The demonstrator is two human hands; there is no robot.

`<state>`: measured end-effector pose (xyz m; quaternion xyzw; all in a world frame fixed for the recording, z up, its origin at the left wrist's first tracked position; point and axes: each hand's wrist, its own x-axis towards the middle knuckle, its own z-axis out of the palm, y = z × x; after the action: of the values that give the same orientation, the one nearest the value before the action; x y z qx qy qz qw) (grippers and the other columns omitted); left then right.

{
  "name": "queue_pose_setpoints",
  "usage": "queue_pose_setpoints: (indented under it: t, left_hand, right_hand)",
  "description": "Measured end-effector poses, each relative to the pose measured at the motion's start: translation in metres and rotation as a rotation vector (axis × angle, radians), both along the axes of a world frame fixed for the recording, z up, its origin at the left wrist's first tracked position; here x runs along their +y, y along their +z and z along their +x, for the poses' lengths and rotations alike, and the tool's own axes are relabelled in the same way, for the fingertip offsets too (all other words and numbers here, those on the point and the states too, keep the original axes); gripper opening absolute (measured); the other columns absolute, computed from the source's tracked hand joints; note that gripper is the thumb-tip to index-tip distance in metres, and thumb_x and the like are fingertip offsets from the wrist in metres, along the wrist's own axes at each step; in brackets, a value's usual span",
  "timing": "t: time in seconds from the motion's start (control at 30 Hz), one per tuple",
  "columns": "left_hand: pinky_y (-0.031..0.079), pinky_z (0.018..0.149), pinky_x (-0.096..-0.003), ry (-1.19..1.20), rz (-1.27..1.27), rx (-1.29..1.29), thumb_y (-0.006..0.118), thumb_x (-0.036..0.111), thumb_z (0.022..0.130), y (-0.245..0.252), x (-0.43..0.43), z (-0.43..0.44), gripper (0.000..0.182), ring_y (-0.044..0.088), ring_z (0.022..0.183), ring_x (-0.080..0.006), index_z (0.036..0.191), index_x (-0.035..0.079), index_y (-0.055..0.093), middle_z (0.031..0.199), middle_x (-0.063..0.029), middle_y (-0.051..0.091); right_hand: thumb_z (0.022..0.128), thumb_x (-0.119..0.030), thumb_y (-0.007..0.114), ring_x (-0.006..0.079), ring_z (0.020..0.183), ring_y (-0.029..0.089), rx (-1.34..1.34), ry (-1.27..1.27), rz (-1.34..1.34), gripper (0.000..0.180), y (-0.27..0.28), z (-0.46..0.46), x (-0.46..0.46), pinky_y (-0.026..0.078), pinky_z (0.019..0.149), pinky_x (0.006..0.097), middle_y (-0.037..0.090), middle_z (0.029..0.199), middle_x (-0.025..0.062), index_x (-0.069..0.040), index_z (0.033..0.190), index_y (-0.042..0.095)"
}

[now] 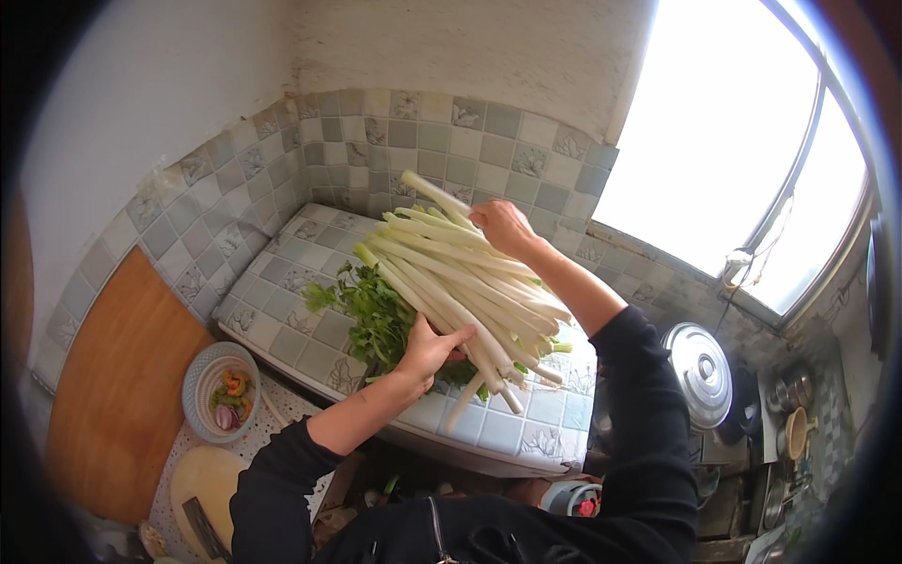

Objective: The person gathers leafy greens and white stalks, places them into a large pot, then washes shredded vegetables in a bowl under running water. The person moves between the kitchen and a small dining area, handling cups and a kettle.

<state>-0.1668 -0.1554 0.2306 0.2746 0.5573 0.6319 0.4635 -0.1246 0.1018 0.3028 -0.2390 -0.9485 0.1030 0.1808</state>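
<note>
A thick heap of long white scallion stalks [465,282] lies slantwise over the tile-patterned table cover. My left hand [426,352] grips the near side of this heap, thumb over the outer stalks and the other fingers mostly hidden beneath. On the far side, my right hand [504,225] is closed around a single scallion stalk [433,192], whose pale green end points up and left above the others. Leafy green herbs [373,321], like celery or parsley, stick out below and left of the heap. Something red shows in part beneath the stalks beside my left hand.
At left, a plastic basket [189,395] holds cut peppers and onion. Below it are a round cutting board [187,465] and a dark-bladed knife [204,529]. A wooden board [120,395] leans at the wall. A lidded metal pot [697,374] stands right; a gas cylinder [564,497] sits low.
</note>
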Motion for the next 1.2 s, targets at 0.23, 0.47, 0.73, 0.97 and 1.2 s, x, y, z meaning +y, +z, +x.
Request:
queue_pose_setpoints:
  t: [0.23,0.47,0.73,0.97,1.2]
  left_hand:
    - [0.056,0.056,-0.0303,0.073,-0.015,0.178,0.088,0.022,0.073,0.001,0.011,0.009,0.062,0.067,0.087,-0.0192,0.116,-0.001,0.05,0.107,-0.0135,0.066]
    - [0.05,0.06,-0.0294,0.003,-0.064,0.177,0.086,0.028,0.077,-0.002,-0.002,-0.002,0.064,0.063,0.094,-0.0168,0.124,0.003,0.05,0.11,-0.008,0.062]
    - [0.053,0.07,-0.033,-0.095,-0.111,0.061,0.081,0.028,0.083,-0.001,-0.001,-0.018,0.053,0.062,0.094,-0.0163,0.119,0.001,0.054,0.107,-0.0082,0.062]
    - [0.057,0.072,-0.0357,-0.139,-0.11,-0.034,0.079,0.027,0.085,0.01,0.002,-0.028,0.048,0.064,0.09,-0.0205,0.115,-0.001,0.054,0.106,-0.0115,0.062]
    - [0.062,0.071,-0.0364,-0.113,-0.059,-0.064,0.076,0.023,0.088,0.002,0.01,-0.029,0.047,0.067,0.085,-0.023,0.117,-0.004,0.05,0.107,-0.015,0.061]
  right_hand:
    - [0.096,-0.035,0.052,0.0432,0.118,0.05,-0.332,-0.027,0.139,0.045,-0.033,-0.02,0.033,0.044,0.099,0.0514,0.052,0.13,0.0277,0.003,0.115,0.066]
    - [0.098,-0.021,0.055,0.0402,0.111,0.058,0.132,0.148,-0.003,0.035,0.023,0.027,-0.061,0.046,0.094,0.0467,0.061,0.116,0.0235,0.0,0.126,0.059]
    - [0.084,-0.006,0.061,0.0285,0.081,0.064,-0.159,0.393,0.078,0.038,-0.017,0.149,-0.252,0.053,0.069,0.0414,0.055,0.089,0.011,-0.005,0.121,0.057]
    - [0.084,-0.002,0.054,0.0319,0.074,0.065,-0.209,-0.008,-0.012,0.051,-0.128,0.14,-0.259,0.053,0.062,0.0422,0.054,0.096,0.0168,-0.006,0.134,0.045]
    - [0.086,-0.006,0.059,0.0358,0.082,0.063,0.071,-0.126,0.036,0.039,-0.138,0.142,-0.268,0.054,0.06,0.0436,0.051,0.099,0.0193,-0.005,0.124,0.051]
